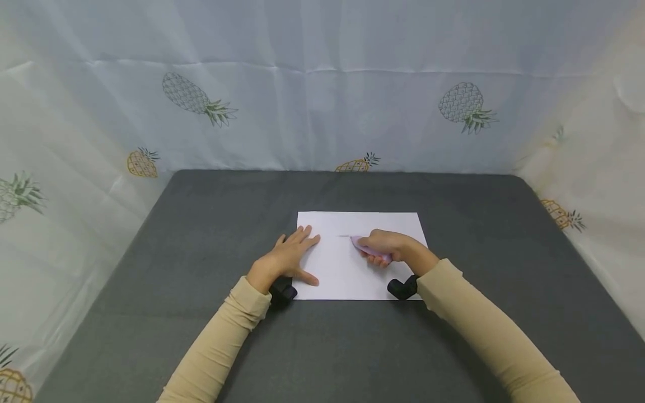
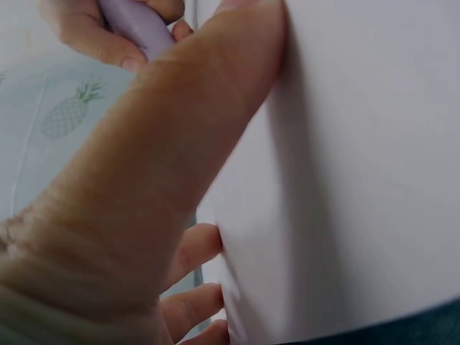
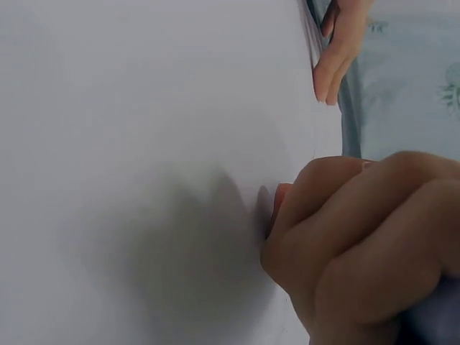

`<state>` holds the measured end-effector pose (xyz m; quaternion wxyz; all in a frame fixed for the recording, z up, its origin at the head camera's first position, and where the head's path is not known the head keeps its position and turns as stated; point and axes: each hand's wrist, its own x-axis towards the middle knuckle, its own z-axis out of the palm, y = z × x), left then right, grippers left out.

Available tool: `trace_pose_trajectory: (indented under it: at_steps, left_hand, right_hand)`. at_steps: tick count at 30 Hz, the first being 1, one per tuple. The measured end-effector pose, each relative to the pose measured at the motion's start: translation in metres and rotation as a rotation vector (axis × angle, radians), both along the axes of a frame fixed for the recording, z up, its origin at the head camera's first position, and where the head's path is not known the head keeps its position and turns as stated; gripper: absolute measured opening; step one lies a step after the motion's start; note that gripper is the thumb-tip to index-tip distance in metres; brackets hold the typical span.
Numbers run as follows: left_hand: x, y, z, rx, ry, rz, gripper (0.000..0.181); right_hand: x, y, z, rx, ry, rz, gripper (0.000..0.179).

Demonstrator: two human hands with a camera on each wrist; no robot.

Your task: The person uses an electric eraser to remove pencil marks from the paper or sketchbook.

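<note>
A white sheet of paper [image 1: 342, 280] lies on the dark grey table. My left hand [image 1: 289, 254] rests on its left side with fingers and thumb spread, pressing it down. My right hand [image 1: 388, 244] grips a slim, light purple tapered tool [image 1: 377, 254] in curled fingers; its exact kind does not show. The tool's narrow end points left and meets the paper near a short, faint line [image 1: 343, 236]. In the left wrist view the purple tool [image 2: 136, 25] shows in the right fist. In the right wrist view the fist mostly hides it.
Black wrist cameras [image 1: 402, 289] sit at both wrists, the right one over the paper's lower right corner. The dark grey table [image 1: 227, 212] spreads around the sheet. A white curtain [image 1: 322, 112] with pineapple prints hangs behind and at the sides.
</note>
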<state>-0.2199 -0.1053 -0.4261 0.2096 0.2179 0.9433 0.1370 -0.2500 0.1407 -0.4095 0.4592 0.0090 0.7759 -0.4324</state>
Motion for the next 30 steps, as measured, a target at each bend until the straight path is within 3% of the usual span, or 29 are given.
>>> trace_pose_trajectory:
  at_steps: [9,13,17,21,26,30]
  left_hand:
    - [0.001,0.003,0.000,0.005,-0.008,0.004,0.106]
    - [0.001,0.002,0.001,0.008,0.000,0.009,0.106]
    - [0.001,0.002,0.002,0.013,-0.005,0.012,0.106]
    - [0.001,0.001,0.002,0.010,-0.007,0.013,0.106]
    - [-0.002,-0.002,-0.004,0.023,-0.007,0.009,0.107]
    - [-0.003,-0.004,-0.005,0.033,-0.014,0.010,0.108]
  right_hand:
    - [0.002,0.000,-0.001,-0.019,-0.025,-0.071,0.027]
    - [0.005,0.003,0.001,-0.005,0.003,-0.057,0.027]
    - [0.008,0.007,0.001,0.005,0.081,-0.011,0.025]
    - [0.011,0.011,-0.002,0.048,0.213,0.005,0.028]
    - [0.016,0.012,-0.007,0.105,0.371,-0.014,0.035]
    - [0.018,0.010,-0.009,0.098,0.413,-0.058,0.035]
